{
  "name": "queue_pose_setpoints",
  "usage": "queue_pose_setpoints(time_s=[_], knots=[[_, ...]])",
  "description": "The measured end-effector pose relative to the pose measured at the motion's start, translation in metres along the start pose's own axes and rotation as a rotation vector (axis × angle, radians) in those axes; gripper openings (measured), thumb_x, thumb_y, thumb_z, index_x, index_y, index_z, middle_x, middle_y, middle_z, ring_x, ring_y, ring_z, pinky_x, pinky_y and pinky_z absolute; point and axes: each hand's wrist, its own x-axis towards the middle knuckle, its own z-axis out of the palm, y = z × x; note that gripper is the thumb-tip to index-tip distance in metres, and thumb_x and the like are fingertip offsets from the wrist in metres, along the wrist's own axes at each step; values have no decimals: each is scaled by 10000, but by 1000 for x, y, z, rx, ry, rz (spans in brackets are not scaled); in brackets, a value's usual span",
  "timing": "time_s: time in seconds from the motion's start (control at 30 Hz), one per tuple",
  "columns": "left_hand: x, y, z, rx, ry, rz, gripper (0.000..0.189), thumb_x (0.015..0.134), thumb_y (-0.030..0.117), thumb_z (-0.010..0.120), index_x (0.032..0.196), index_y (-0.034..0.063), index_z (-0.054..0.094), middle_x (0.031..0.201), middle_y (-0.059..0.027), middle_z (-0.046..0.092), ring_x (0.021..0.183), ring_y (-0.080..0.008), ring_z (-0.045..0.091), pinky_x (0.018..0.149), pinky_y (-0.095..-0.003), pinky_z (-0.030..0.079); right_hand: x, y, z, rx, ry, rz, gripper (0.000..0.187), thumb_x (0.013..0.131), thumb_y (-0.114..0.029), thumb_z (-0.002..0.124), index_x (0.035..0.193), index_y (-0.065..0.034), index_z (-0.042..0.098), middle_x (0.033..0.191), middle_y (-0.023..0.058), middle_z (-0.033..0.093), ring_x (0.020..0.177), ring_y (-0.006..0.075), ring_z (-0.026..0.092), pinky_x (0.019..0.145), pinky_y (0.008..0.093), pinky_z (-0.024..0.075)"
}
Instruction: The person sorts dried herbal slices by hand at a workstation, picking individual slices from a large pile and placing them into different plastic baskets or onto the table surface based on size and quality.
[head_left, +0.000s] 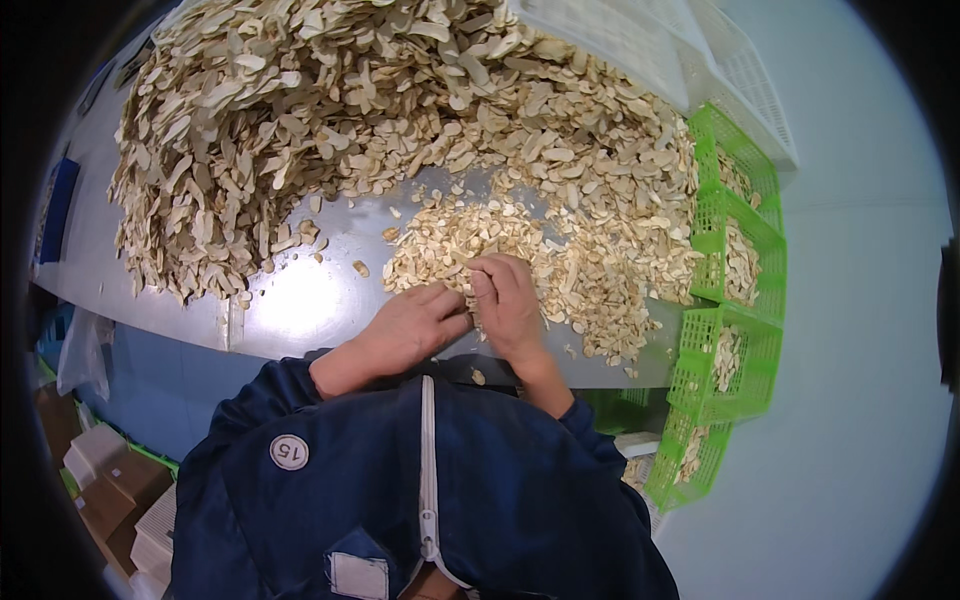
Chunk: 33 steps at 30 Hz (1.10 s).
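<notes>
My left hand (416, 322) rests at the near edge of a small heap of pale dried slices (465, 240) on the metal table (330, 300). Its fingers curl inward, and whether they pinch a slice is hidden. Close beside it, my right hand (510, 304) is bent over the same heap, thumb near the curled fingers; I cannot tell what lies between them. To the right of my right hand lies a pile of smaller broken pieces (611, 315). Behind both hands a much larger mound of the slices (360, 97) spreads across the table.
Green plastic baskets (697, 367) holding slices line the table's right side. White plastic crates (622, 37) stand at the back right. A blue tray (60, 210) is at the far left. Cardboard boxes (112, 495) and a clear plastic bag (86, 352) are at the lower left.
</notes>
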Motion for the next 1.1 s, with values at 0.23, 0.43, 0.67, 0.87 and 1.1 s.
queue_pose_setpoints(time_s=[0.23,0.43,0.67,0.87,1.1], knots=[[-8,-18,-13,-34,268,-253,308,808,106,734,1113,128,705,1070,-64,626,938,-290,625,775,-388,546,-31,-13,-61,-72,-572,-167,227,851,-195,782,1043,-99,710,1004,81,668,899,279,653,751,386,542],[31,-27,-15,37,203,-296,335,832,158,763,1149,111,665,1089,-73,616,1016,-286,604,840,-389,531,-50,-6,-39,-107,-449,-157,235,851,-206,778,1047,-106,695,1008,50,656,909,270,651,763,390,547],[23,-33,-11,73,231,-278,212,854,134,733,1037,86,638,1019,-77,632,961,-296,620,791,-398,540,-28,-11,-21,-222,-373,-37,201,892,-194,733,1069,-107,692,994,72,653,920,279,658,788,396,545],[0,-27,-21,-86,257,-444,178,892,123,714,1041,85,623,840,-128,666,792,-355,667,669,-438,549,-34,-12,-20,-248,-460,-71,190,912,-128,689,1101,-109,694,1033,81,653,914,285,660,800,400,544],[-5,-28,-12,-192,255,-474,152,915,127,709,1049,84,649,849,-150,695,769,-363,693,662,-444,555,-6,-14,-17,-174,-160,-6,232,897,-50,667,1124,-96,688,1122,82,642,1013,296,632,859,408,533]])
